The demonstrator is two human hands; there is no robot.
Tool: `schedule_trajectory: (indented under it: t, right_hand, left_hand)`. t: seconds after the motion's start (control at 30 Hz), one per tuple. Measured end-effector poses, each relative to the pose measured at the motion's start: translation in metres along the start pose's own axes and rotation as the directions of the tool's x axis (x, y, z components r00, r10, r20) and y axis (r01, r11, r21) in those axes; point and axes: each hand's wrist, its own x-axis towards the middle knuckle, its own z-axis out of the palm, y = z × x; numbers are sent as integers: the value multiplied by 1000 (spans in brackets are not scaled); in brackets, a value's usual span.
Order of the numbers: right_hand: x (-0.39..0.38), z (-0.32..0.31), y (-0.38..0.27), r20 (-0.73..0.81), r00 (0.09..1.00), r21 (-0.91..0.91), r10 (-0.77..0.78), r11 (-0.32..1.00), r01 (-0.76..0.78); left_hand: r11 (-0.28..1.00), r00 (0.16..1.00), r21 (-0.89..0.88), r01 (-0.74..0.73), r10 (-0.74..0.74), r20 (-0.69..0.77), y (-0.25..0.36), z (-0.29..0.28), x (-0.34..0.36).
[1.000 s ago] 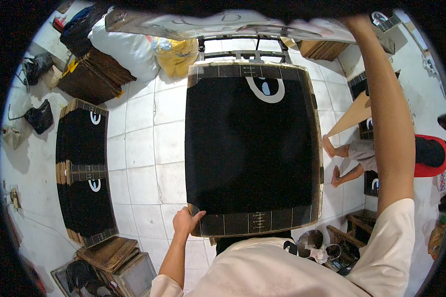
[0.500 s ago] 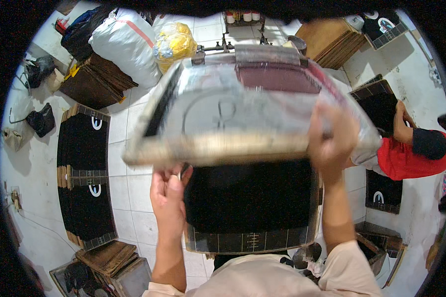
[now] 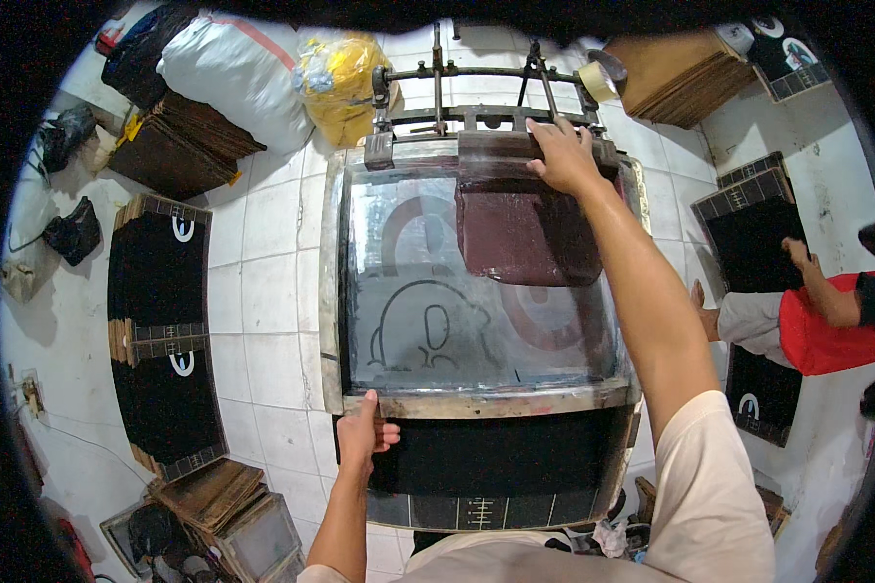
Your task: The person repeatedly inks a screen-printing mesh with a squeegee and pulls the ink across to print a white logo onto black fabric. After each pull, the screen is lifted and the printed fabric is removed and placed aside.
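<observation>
A screen-printing frame (image 3: 476,404) lies flat over a board covered with black fabric (image 3: 496,452), whose near part shows below it. Dark outlines of a rounded figure and a curved band mark its grey mesh (image 3: 437,340). Dark maroon ink (image 3: 525,233) covers the mesh's far right. My left hand (image 3: 363,437) is at the near left corner, thumb stretched against the frame's edge and the other fingers apart from it. My right hand (image 3: 566,160) reaches across the screen, fingers spread over a wide squeegee (image 3: 496,155) at the far end; a firm grip does not show.
Behind the screen is a metal hinge stand (image 3: 418,73) with a tape roll (image 3: 598,82). Boards with black printed pieces (image 3: 160,282) line the left floor. White (image 3: 228,83) and yellow (image 3: 340,83) sacks lie far left. A person in red (image 3: 817,330) works at the right.
The frame has swung down from a raised tilt to lie flat. My right hand has left its near edge and moved to the squeegee. My left hand has moved lower.
</observation>
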Motion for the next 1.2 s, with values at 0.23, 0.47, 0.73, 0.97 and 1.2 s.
schedule_trajectory:
  t: [0.23, 0.47, 0.73, 0.97, 1.2]
  right_hand:
    - [-31, 7, -7, 6, 992, 70, -127, 990, 127]
    - [-112, -43, -38, -61, 981, 215, -185, 957, 194]
    - [-74, 4, -7, -30, 971, 240, -235, 942, 236]
    - [-2, 4, 6, 125, 985, 143, -119, 985, 101]
    - [-109, -2, -52, -166, 984, 142, -63, 986, 87]
  left_hand:
    - [651, 748, 631, -422, 643, -163, 12, -15, -15]
    - [381, 654, 780, -497, 755, 48, 17, -1, 21]
    - [412, 649, 733, -542, 759, 53, 19, -2, 22]
    - [434, 668, 728, -530, 742, 45, 23, 0, 18]
    - [442, 674, 726, -527, 738, 40, 24, -2, 18]
